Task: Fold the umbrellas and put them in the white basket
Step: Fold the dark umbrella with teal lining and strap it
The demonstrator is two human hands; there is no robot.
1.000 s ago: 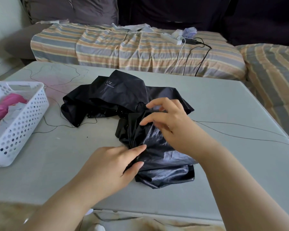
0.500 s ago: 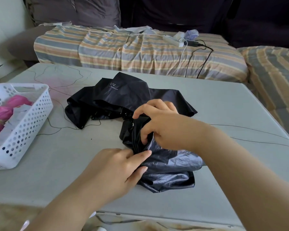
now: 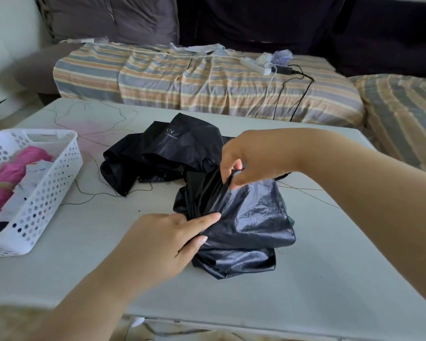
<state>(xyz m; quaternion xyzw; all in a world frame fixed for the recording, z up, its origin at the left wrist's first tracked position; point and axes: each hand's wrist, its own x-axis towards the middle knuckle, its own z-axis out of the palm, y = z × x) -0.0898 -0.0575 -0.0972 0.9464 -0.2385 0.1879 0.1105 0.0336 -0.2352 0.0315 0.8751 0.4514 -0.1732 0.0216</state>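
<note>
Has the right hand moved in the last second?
Yes. The right hand has moved away from the person along the black umbrella, toward its printed "UV" panel, and now pinches a fold of cloth there.

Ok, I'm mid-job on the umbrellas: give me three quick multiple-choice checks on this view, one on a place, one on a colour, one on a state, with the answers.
1. Where does the white basket sit on the table?
A. at its left edge
B. at its right edge
C. in the middle

2. What colour is the umbrella under the hands?
A. pink
B. black
C. striped

3. What is the right hand doing?
A. lying flat on the table
B. pinching a fold of the fabric
C. reaching into the basket

Answers:
1 A, it stands left of the black umbrella.
2 B, the fabric is glossy black.
3 B, its fingertips pinch a fold while the left hand presses fabric down.
</note>
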